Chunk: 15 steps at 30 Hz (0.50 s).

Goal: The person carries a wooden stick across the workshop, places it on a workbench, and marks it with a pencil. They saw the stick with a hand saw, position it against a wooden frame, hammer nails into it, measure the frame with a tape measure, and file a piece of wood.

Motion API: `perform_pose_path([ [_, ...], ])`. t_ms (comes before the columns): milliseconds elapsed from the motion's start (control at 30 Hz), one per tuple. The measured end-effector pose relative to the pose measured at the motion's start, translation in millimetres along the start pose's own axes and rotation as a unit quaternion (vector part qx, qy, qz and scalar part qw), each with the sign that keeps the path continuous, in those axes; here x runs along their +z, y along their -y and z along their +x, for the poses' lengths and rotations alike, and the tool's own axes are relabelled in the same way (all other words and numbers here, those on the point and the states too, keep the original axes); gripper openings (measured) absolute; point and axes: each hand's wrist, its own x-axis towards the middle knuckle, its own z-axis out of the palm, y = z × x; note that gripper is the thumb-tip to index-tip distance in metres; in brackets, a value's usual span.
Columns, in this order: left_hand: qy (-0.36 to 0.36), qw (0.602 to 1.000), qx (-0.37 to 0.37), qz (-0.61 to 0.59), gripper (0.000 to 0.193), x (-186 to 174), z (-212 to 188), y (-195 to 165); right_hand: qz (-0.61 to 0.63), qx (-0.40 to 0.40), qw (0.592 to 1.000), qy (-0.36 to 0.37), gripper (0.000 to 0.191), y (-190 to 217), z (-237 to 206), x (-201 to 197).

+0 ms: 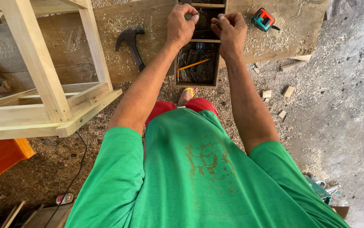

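A: Wooden divided tray [217, 63] lies on the sawdust-covered bench [156, 46], its long axis running away from the person; both hands hover over its middle compartment.

B: Which hand is nearer the nails [197, 67]?

A: Both about equally; the nails lie just below, toward the body. The left hand [181, 23] pinches something small; the right hand [230, 27] is clenched, contents unclear. One hammer [132, 44], one tape measure [262, 19], one orange pencil [194, 64].
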Motion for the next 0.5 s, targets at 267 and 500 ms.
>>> perform_pose_path([
  [267,0.194,0.971,-0.087,-0.109,0.013,33,-9,-15,0.079,0.053,0.995,0.043,0.020,-5,-1,-14],
  [500,0.178,0.982,-0.050,0.037,0.014,50,-5,0,0.130,0.097,0.987,-0.020,0.018,-4,2,-34],
])
